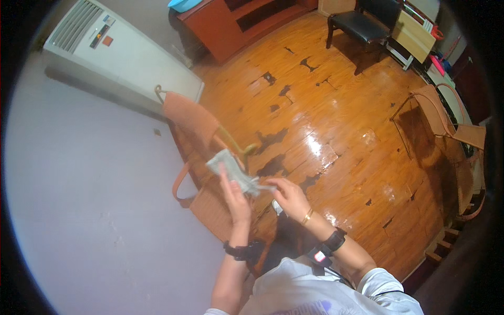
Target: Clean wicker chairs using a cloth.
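My left hand [235, 195] supports a folded pale grey-green cloth [232, 169], with fingers along its near side. At the cloth's right end, my right hand [290, 197] pinches a thin strip or corner of it between thumb and fingers. The cloth is somewhat blurred, so its exact kind cannot be told. Beneath and beyond my hands stands an orange woven chair [191, 114] with curved metal arms. The cloth is in front of part of that chair; whether they touch cannot be told.
A pale wall [98, 189] runs close on my left, with a white floor-standing air conditioner [138, 51] ahead. A red-brown cabinet [208, 31], a black chair [358, 27] and another orange chair [433, 114] stand around the worn wood-look floor [315, 118].
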A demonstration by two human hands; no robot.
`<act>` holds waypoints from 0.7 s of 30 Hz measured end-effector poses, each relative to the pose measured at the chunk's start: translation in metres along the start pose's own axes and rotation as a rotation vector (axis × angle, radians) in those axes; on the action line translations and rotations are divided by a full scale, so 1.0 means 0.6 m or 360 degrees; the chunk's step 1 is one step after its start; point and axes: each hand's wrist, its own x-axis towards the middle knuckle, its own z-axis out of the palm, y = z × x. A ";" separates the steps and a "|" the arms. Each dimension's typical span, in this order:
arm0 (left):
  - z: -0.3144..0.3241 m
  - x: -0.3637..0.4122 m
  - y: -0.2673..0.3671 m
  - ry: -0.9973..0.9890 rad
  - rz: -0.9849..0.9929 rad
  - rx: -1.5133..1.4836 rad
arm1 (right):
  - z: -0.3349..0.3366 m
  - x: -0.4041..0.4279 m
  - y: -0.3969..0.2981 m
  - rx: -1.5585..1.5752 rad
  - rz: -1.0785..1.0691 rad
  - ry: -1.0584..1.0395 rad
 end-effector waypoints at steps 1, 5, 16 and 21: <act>0.011 -0.004 -0.002 -0.0097 0.0118 0.0080 | 0.005 -0.002 0.004 0.0001 -0.0078 0.0039; 0.043 -0.023 -0.044 -0.0006 -0.0100 0.0242 | 0.023 -0.010 0.026 0.0009 -0.0100 0.0062; 0.039 -0.069 -0.116 0.0257 -0.0398 -0.0143 | 0.071 -0.027 0.071 -0.0006 0.0149 -0.0246; 0.051 -0.006 -0.129 0.0250 -0.0086 -0.0321 | 0.093 0.010 0.065 0.0243 0.0115 -0.0215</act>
